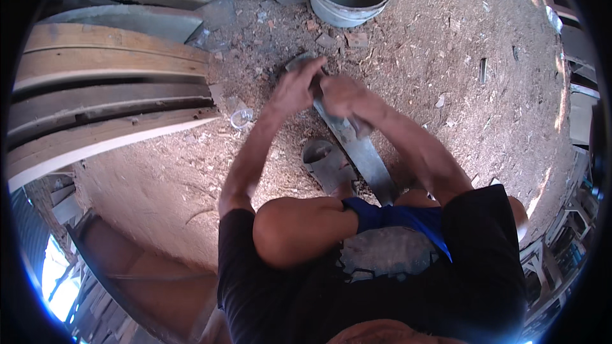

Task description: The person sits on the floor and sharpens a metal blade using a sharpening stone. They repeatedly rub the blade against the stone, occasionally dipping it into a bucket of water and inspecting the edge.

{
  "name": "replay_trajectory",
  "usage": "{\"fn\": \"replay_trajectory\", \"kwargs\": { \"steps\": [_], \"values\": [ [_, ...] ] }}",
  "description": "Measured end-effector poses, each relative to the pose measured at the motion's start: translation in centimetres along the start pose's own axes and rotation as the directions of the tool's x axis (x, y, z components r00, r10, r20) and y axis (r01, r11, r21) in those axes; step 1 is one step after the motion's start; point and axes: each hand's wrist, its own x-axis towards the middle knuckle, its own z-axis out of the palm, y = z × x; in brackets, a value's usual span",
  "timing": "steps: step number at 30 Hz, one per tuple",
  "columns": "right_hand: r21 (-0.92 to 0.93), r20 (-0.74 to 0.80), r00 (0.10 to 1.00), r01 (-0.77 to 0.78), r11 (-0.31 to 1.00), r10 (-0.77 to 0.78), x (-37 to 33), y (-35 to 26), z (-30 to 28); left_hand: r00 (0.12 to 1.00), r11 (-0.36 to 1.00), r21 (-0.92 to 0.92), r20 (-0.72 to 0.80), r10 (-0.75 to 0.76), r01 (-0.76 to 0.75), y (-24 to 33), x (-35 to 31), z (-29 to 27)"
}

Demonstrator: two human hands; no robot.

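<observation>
A long, narrow grey slab [368, 159] lies on the ground in front of me and runs back between my legs. Over its far half, my right hand [342, 94] is closed around a tool whose brown handle end [362, 129] sticks out below the fist. My left hand [296, 89] is beside it, its fingers bent over the tool's dark far part at the slab. Both hands cover most of the tool, and slight blur hides its exact kind. My foot in a grey sandal [319, 159] rests just left of the slab.
A white bucket [347, 14] of murky grey water stands beyond the slab. Stacked long planks [115, 64] reach in from the left. A clear plastic cup [241, 117] lies near their ends. Wood chips cover the ground [433, 64]. A brown board [146, 274] is at lower left.
</observation>
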Motion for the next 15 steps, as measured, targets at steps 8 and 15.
{"fn": "replay_trajectory", "kwargs": {
  "steps": [8, 15],
  "values": [
    [0.044, -0.128, 0.991, -0.033, 0.998, 0.039, -8.8, 2.8, 10.3, 0.988, 0.975, -0.186, -0.118, 0.102, -0.123, 2.6, -9.7, 10.7],
    [0.093, -0.017, 1.0, 0.006, 0.996, -0.004, -1.6, 0.6, 0.1, 0.983, 0.989, -0.048, 0.128, -0.135, 0.142, 2.5, 0.2, -1.2]
  ]
}}
